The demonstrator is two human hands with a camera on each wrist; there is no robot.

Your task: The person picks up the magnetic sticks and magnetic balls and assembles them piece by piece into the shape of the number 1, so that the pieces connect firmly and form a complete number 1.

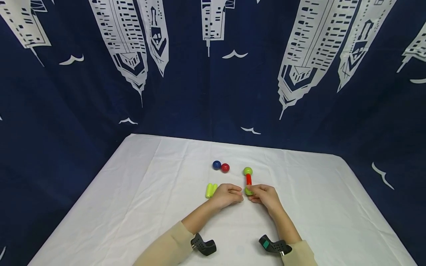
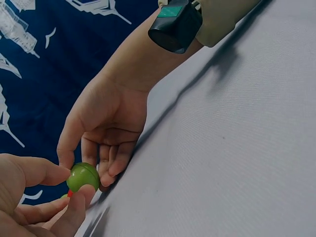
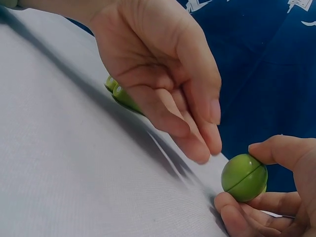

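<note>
Green ball [image 3: 243, 177] sat in the right hand's [image 1: 266, 196] close pinch, red stick [image 1: 249, 179] just beyond; the left hand [image 1: 227, 195], loosely bent beside it, held nothing. Light pressure along the stick seemed best.

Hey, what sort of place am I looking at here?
Probably an indoor tabletop recording setup: a white-covered table, a navy building-print cloth hanging behind it, and a small black wrist device on each arm.
</note>
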